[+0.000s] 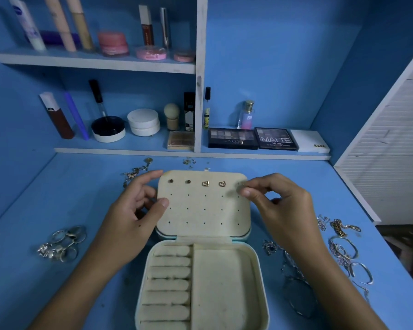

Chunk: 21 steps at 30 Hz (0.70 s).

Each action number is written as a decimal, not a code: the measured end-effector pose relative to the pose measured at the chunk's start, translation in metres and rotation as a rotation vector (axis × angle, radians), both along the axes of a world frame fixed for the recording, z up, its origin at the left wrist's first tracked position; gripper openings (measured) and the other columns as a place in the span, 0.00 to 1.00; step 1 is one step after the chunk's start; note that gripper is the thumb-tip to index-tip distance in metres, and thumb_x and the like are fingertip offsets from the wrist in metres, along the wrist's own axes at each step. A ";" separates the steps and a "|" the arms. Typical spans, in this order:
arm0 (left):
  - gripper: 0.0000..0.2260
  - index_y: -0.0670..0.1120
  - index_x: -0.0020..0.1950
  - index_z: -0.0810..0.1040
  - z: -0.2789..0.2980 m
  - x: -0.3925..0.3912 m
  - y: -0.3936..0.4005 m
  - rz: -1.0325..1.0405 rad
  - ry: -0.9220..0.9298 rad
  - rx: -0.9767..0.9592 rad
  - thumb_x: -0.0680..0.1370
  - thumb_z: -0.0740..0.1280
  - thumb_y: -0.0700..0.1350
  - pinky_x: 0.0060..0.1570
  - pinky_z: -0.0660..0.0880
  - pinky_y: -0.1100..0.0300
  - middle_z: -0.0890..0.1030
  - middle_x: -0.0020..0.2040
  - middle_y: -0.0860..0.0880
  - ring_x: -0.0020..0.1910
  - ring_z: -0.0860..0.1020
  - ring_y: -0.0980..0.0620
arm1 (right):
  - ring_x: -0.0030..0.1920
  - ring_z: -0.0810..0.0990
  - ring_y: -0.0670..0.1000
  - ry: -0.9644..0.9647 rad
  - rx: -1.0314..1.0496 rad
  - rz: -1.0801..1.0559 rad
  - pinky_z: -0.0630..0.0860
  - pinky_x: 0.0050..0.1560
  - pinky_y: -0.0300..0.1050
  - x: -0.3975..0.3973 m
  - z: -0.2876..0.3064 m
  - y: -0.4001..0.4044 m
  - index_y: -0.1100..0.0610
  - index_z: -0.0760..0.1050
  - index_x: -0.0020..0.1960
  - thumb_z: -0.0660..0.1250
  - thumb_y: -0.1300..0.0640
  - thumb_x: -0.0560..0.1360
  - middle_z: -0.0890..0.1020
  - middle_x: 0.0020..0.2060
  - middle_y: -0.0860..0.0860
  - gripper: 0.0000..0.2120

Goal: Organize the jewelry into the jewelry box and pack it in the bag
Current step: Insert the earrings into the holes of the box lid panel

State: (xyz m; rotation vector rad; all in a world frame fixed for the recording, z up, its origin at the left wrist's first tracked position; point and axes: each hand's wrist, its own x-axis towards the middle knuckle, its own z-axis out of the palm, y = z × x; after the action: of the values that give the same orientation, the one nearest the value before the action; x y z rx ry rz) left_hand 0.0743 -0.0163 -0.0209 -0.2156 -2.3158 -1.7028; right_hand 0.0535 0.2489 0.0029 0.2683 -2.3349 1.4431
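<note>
Left hand [134, 210] grips lid [200, 210]; right hand [279, 201] pinches earring [240, 185].

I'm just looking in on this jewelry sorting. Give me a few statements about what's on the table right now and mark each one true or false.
1. The jewelry box lies open, its lid panel facing up. True.
2. Two heart-shaped earrings sit in the panel's top row. True.
3. The ring rolls in the box are full of rings. False: the rolls are bare; the rings lie in a heap on the table, left of the box.
4. The left hand holds the lid's left edge. True.
5. The right hand rests flat on the table. False: its fingertips pinch something small at the panel's top right corner.
</note>
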 end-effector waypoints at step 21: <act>0.20 0.65 0.65 0.72 0.004 0.004 0.001 -0.009 0.036 -0.024 0.77 0.71 0.49 0.48 0.77 0.64 0.80 0.45 0.54 0.47 0.81 0.54 | 0.44 0.79 0.46 0.055 -0.007 -0.020 0.74 0.35 0.39 -0.001 -0.003 -0.008 0.48 0.84 0.41 0.76 0.49 0.68 0.80 0.39 0.43 0.04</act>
State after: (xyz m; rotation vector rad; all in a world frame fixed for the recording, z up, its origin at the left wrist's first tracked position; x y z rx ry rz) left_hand 0.0780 -0.0157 -0.0174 -0.2598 -2.3140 -1.6627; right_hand 0.0525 0.2408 -0.0002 0.2781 -2.2821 1.4167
